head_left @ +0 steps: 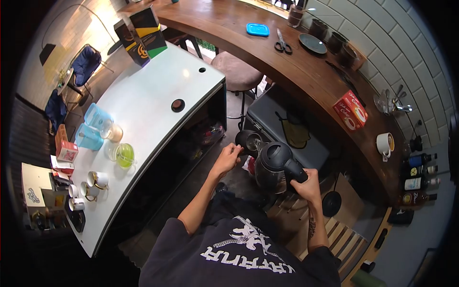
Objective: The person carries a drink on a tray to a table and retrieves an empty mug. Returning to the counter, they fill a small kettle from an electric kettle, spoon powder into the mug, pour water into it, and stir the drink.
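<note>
My right hand [307,185] is wrapped round the handle of a black electric kettle [276,158] with a clear body. The kettle is held in the air in front of my torso, its spout side close to a dark cup [245,138]. My left hand [229,157] pinches that cup at its left side, where a handle seems to be. Something clear glints at the cup's mouth beside the spout; I cannot tell how full the cup is. Below both hands is the floor, with a grey chest [287,125] just beyond.
A white counter [153,100] on the left bears mugs [98,180], blue pitchers [91,136] and a green drink [125,155]. The curved wooden counter [306,71] carries scissors [282,44], a red box [350,111] and a white cup [384,143]. A stool [236,69] stands between.
</note>
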The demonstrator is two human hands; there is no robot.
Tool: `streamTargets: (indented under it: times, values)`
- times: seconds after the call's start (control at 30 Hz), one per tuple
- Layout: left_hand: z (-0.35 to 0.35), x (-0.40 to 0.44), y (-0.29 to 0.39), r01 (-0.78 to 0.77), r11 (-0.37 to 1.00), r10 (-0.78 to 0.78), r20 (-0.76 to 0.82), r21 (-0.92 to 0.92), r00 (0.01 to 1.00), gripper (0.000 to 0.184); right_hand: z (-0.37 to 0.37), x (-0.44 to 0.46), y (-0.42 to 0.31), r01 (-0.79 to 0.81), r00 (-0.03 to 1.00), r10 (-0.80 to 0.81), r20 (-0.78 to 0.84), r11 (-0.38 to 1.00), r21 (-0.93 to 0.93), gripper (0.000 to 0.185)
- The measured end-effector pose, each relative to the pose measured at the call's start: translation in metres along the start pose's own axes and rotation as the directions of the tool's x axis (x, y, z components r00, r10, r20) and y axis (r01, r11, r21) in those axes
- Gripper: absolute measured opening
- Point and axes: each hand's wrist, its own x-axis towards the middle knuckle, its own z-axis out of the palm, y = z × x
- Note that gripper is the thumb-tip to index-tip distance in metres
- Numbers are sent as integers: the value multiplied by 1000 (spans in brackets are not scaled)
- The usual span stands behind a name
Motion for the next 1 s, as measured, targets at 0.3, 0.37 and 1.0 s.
streamTargets:
  times: [0.3,0.37,1.0]
  values:
    - [-15,22,-42,-96,994,103,-169,51,980,34,2,25,-14,99,995,-102,4,955,-278,26]
    - [-18,22,-45,-125,990,137,-197,71,971,33,0,27,-43,-67,995,90,51,933,-354,34]
    - [-23,30,-67,-157,965,225,-345,212,911,27,-5,50,-36,-113,970,205,128,852,-512,53]
